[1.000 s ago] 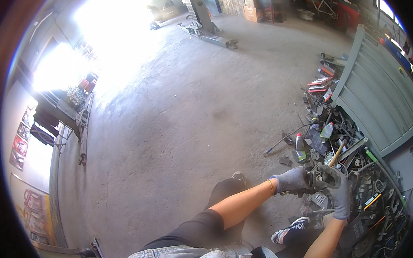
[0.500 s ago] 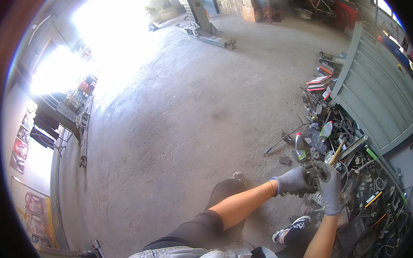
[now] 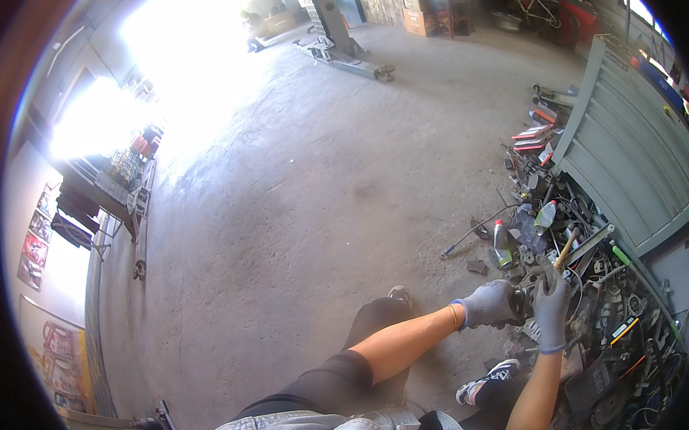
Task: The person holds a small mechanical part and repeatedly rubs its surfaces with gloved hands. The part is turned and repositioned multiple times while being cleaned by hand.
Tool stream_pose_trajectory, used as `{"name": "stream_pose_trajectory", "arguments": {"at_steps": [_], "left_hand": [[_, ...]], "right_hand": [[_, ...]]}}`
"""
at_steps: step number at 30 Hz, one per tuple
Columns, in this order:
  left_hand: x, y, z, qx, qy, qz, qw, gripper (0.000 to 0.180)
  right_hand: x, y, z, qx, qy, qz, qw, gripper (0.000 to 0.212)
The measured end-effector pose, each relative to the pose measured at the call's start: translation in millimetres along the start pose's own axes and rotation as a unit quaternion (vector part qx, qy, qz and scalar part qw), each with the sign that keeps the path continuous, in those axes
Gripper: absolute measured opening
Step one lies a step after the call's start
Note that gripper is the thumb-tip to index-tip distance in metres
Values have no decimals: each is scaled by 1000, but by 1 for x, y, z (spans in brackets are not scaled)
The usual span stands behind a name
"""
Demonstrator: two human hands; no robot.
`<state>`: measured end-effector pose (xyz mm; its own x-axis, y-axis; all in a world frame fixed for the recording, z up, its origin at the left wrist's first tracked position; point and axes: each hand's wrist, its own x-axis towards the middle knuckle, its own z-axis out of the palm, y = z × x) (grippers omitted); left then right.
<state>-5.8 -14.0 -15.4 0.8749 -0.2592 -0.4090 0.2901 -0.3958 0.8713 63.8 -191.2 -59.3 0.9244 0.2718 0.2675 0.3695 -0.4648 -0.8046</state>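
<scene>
Beside the heap of loose parts (image 3: 629, 302), at our lower right, we work with both hands in grey gloves. Our left hand (image 3: 491, 304), a gold-coloured bracelet (image 3: 455, 316) at its wrist, curls around a small dark part (image 3: 522, 304), which sits between our two hands, over the near edge of the heap. Our right hand (image 3: 550, 306) stands upright just beside it, dark-stained fingers pointing up; we cannot tell whether they pinch anything or touch the part.

Just beyond our hands we see a wooden handle (image 3: 566, 250), a red-capped bottle (image 3: 502, 246) and a second, clear and green bottle (image 3: 545, 218) among the parts. Behind the heap leans a ribbed grey metal panel (image 3: 626, 149), with red-and-white boxes (image 3: 532, 138) near its far edge. Below our hands, our patterned shoe (image 3: 494, 379) rests on the concrete floor (image 3: 283, 218), and farther off stands a grey post (image 3: 328, 20).
</scene>
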Motion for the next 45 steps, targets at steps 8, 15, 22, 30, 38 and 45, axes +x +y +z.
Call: {"name": "stream_pose_trajectory", "arguments": {"at_steps": [8, 15, 22, 30, 38, 45], "left_hand": [[-1, 0, -7, -40, 6, 28, 999, 29], [2, 0, -14, -58, -23, 39, 997, 32], [-7, 4, -26, -127, -23, 47, 991, 34], [-10, 5, -28, -158, -37, 47, 986, 32], [-8, 3, -25, -176, -19, 68, 982, 30], [-3, 2, -21, -179, 29, 21, 983, 26]], "right_hand": [[2, 6, -10, 88, -15, 73, 993, 41], [2, 13, -12, 177, -8, 55, 983, 34], [2, -26, -50, 247, -138, 18, 959, 48], [5, -35, -53, 157, -117, -45, 980, 54], [4, -51, -48, 114, -82, -18, 990, 39], [0, -60, -30, -43, 9, -104, 994, 23]]}}
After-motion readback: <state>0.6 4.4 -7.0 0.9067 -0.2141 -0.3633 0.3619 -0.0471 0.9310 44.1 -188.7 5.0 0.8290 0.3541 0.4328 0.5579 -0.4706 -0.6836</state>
